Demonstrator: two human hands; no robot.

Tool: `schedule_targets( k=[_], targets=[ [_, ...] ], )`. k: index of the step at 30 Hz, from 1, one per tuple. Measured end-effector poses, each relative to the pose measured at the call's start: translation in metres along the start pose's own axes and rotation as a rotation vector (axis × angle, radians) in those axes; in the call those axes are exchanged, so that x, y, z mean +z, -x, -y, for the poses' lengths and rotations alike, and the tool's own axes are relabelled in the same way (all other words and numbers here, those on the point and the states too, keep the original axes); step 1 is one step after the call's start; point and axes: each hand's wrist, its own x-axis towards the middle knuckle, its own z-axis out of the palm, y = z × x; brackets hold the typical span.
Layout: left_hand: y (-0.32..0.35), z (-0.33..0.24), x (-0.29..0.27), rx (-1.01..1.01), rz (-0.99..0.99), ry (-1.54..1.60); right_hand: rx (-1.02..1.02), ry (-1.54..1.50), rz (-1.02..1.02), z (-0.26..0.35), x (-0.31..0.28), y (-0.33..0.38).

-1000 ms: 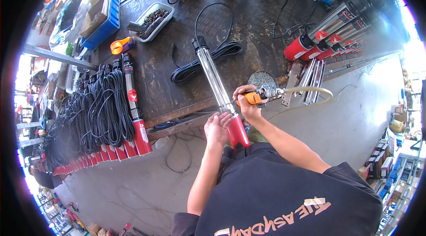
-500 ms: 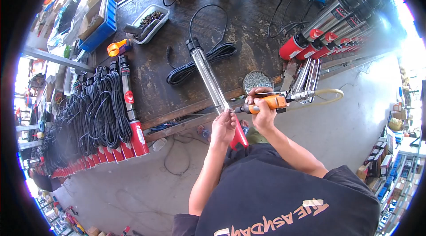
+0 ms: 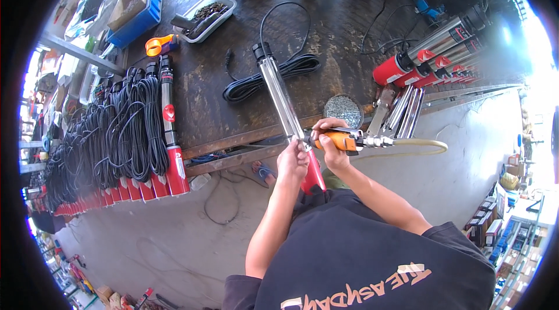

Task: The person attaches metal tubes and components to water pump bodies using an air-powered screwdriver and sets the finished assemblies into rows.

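A long submersible pump with a steel tube and a red end slants from the bench toward my body. My left hand is closed, its thumb and fingers pinched against the pump where steel meets red. What lies between those fingertips is hidden. My right hand wraps round an orange air screwdriver, its nose at the pump's right side beside my left fingertips. Its bit cannot be seen. A hose runs off the tool's right end. The pump's black cable lies coiled beneath the tube.
Beyond the tool stands a round bowl of small metal parts, beside long metal strips. Finished-looking pumps lie at the right; several with coiled cables line the left. Farther back are a white tub, orange tape and a blue crate.
The screwdriver and my right hand have moved left, bringing the tool's nose up against the pump. My left hand stays at the same joint. The whole view has shifted slightly.
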Motion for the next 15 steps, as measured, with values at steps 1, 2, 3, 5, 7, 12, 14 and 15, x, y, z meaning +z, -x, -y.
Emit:
schedule_targets(
  k=[1, 2, 3, 5, 7, 12, 14, 15],
  targets=[
    [-0.002, -0.002, 0.002, -0.023, -0.027, 0.035, 0.015, 0.013, 0.003, -0.007, -0.001, -0.002],
    [-0.004, -0.006, 0.003, -0.036, -0.021, 0.04, 0.03, 0.026, 0.007, -0.014, -0.001, -0.005],
    [-0.007, -0.009, 0.0, -0.046, -0.017, 0.049, 0.051, 0.01, 0.006, -0.017, 0.001, -0.009],
    [-0.01, -0.016, -0.006, -0.062, 0.002, 0.046, 0.092, -0.027, -0.018, -0.022, 0.005, -0.015],
    [-0.012, -0.022, -0.006, -0.067, -0.024, -0.074, 0.088, 0.0, 0.001, -0.026, 0.005, -0.021],
    [-0.002, -0.029, -0.009, 0.418, -0.267, -1.417, 0.083, 0.039, 0.118, -0.029, 0.0, -0.029],
    [-0.006, -0.027, -0.01, 0.464, -0.33, -1.448, 0.029, 0.085, 0.226, -0.029, -0.003, -0.03],
    [-0.009, -0.026, -0.011, 0.478, -0.345, -1.462, 0.048, 0.07, 0.229, -0.028, 0.001, -0.027]
  ],
)
